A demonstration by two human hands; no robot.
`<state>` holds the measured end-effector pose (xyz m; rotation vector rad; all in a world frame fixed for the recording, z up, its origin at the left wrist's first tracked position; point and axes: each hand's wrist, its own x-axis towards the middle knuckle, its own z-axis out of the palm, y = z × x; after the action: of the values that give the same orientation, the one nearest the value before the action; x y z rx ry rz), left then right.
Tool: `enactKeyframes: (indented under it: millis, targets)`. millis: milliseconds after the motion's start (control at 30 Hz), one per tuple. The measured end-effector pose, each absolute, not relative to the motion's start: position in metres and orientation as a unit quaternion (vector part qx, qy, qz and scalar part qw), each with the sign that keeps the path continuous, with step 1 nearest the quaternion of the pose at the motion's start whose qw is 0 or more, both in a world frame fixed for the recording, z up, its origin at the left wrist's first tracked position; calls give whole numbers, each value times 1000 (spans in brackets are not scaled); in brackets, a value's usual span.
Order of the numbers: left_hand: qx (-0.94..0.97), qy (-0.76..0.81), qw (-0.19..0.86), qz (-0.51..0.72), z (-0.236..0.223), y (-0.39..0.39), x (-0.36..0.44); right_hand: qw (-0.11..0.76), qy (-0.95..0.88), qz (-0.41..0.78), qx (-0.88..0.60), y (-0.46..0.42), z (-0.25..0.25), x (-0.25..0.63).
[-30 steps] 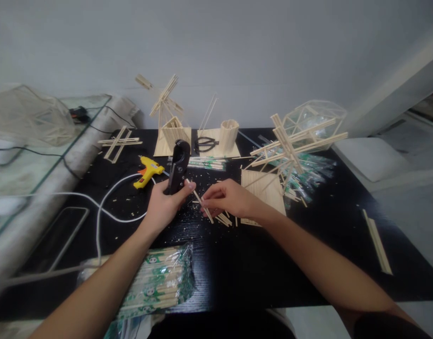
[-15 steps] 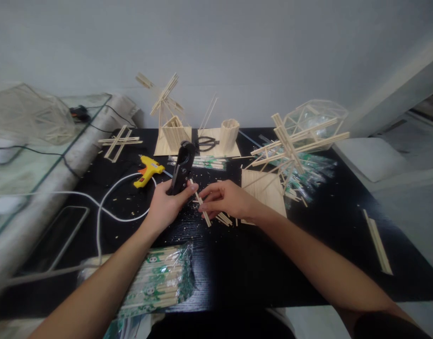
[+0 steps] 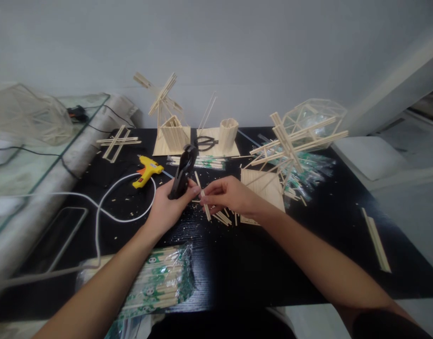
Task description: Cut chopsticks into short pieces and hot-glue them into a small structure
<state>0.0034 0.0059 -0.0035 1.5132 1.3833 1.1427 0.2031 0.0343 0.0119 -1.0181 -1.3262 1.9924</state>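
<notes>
My left hand [image 3: 170,205] is closed around a black plier-like cutting tool [image 3: 183,169], whose head points up and away from me. Between the fingertips of my right hand [image 3: 230,195] is a short pale wooden stick [image 3: 206,207], tilted, its upper end leaning left. My left thumb is close to the stick; whether it touches cannot be made out. Short cut sticks [image 3: 222,217] lie on the black table under and beside my right hand. A flat panel of sticks [image 3: 260,188] sits just behind the right wrist.
A yellow glue gun [image 3: 147,170] with a white cord lies left. Stick-built windmill models [image 3: 174,134] [image 3: 285,141] stand at the back, near black scissors [image 3: 206,142] and a round stick cup [image 3: 229,134]. Packed chopsticks [image 3: 156,278] lie in front; loose sticks [image 3: 377,240] lie right.
The wooden stick has turned more upright and shifted slightly up in my right fingers. My left hand and the black tool have tilted and dropped a little, the tool's head leaning further right.
</notes>
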Motion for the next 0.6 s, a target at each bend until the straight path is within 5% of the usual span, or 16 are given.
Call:
enactKeyframes:
  millis: [600]
  targets:
    - [738,466,313,374,-5,-2,2,326,-465,725,-390,43,14,210]
